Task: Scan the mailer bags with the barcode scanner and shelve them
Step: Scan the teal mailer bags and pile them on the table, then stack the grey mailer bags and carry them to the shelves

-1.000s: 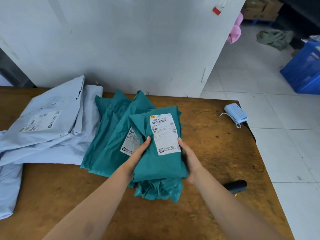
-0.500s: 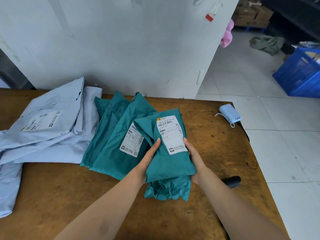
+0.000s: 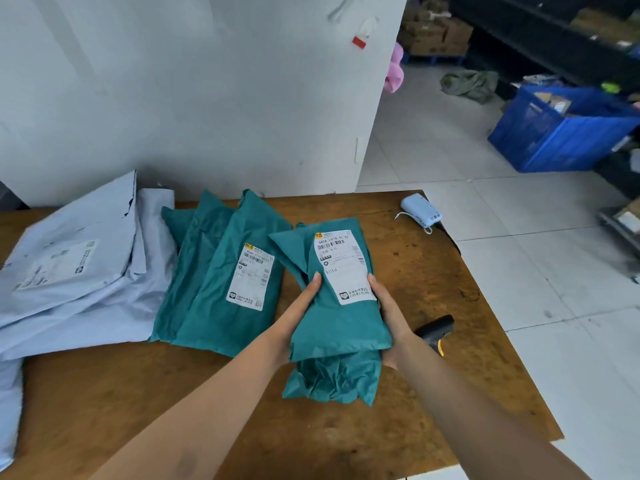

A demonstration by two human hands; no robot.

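Wooden table [image 3: 433,271] w/ teal mailers [image 3: 221,292], pale-blue mailers [image 3: 69,271], black scanner [image 3: 434,329], small blue device [image 3: 420,211].

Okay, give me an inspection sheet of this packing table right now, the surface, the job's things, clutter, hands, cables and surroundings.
Surface: wooden table, worn and stained.
Job's things: teal mailer stack held label up; more teal mailers lying beside it; pale blue mailers piled at left; black scanner lying by the right wrist.
Clutter: small pale blue device near the far right edge.
Hands: left hand and right hand grip the stack's two sides.
Cables: white cord on the pale blue device.
Surroundings: white wall, tiled floor, blue crate, cardboard boxes.
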